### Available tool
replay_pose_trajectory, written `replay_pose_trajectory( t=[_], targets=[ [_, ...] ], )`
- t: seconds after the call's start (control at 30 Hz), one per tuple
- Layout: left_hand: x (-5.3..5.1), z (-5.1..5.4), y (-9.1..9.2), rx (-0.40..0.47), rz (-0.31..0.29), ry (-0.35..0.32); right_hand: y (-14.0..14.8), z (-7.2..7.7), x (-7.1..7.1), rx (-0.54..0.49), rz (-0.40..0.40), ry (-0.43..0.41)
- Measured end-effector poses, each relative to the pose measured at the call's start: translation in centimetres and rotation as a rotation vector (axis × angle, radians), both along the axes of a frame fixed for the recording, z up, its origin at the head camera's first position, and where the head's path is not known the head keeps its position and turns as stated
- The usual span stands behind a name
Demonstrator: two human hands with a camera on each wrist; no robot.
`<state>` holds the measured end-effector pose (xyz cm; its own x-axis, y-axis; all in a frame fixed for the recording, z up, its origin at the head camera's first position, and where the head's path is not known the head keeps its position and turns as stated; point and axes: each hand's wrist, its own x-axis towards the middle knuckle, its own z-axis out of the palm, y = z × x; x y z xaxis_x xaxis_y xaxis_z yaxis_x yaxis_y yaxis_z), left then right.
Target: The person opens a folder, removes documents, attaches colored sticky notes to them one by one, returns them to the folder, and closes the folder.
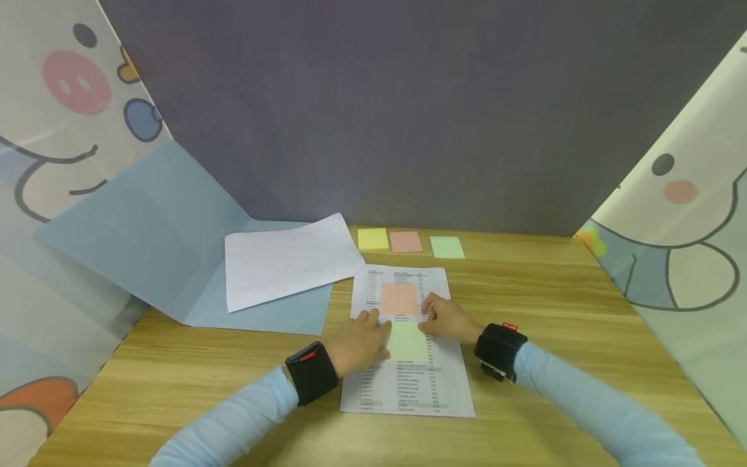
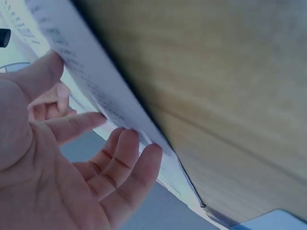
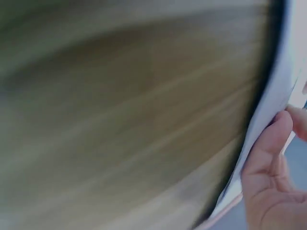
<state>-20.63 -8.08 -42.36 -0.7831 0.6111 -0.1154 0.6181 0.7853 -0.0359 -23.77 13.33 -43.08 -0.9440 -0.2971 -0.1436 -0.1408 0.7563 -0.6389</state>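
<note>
A printed sheet [image 1: 443, 392] lies on the wooden table with a pink sticky note [image 1: 399, 299] on its upper part. Just below that is a pale green sticky note [image 1: 408, 344]. My left hand [image 1: 358, 342] rests its fingertips on the sheet, with thumb and index finger spread at the green note's left edge. At that note's upper right corner, my right hand [image 1: 454, 320] touches with the thumb, its index finger bent on the sheet beside the pink note. The left wrist view shows the left fingers [image 2: 127, 158] loosely bent against the paper; the right thumb [image 3: 276, 136] appears in the right wrist view.
Yellow [image 1: 373, 239], pink [image 1: 406, 242] and green [image 1: 447, 247] sticky-note pads line the back of the table. An open blue folder [image 1: 157, 227] stands at the left with white paper [image 1: 286, 259] on it. A dark panel [image 1: 373, 117] rises behind.
</note>
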Motion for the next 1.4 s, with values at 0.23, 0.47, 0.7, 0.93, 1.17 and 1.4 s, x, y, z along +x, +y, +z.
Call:
replay_pose_trajectory(
  t=[0.23,0.47,0.7,0.93,1.17,1.4],
  targets=[
    [-0.8,0.6,0.2,0.032,0.03,-0.131,-1.1,0.0,1.5,0.253,0.305,0.204],
    [-0.6,0.3,1.3,0.003,0.015,-0.082,-1.8,-0.3,2.2,0.45,0.385,0.34],
    [-0.4,0.4,2.1,-0.075,0.015,-0.006,-2.6,0.1,2.4,0.587,0.424,0.437],
    [-0.3,0.6,2.0,-0.098,0.01,0.014,-2.4,-0.1,2.0,0.65,0.522,0.609],
    [-0.3,0.7,2.3,-0.092,0.011,0.051,-1.7,0.3,1.7,0.625,0.531,0.569],
    [-0.3,0.5,1.9,-0.057,0.004,0.03,-0.8,0.3,1.7,0.633,0.54,0.625]
  ],
)
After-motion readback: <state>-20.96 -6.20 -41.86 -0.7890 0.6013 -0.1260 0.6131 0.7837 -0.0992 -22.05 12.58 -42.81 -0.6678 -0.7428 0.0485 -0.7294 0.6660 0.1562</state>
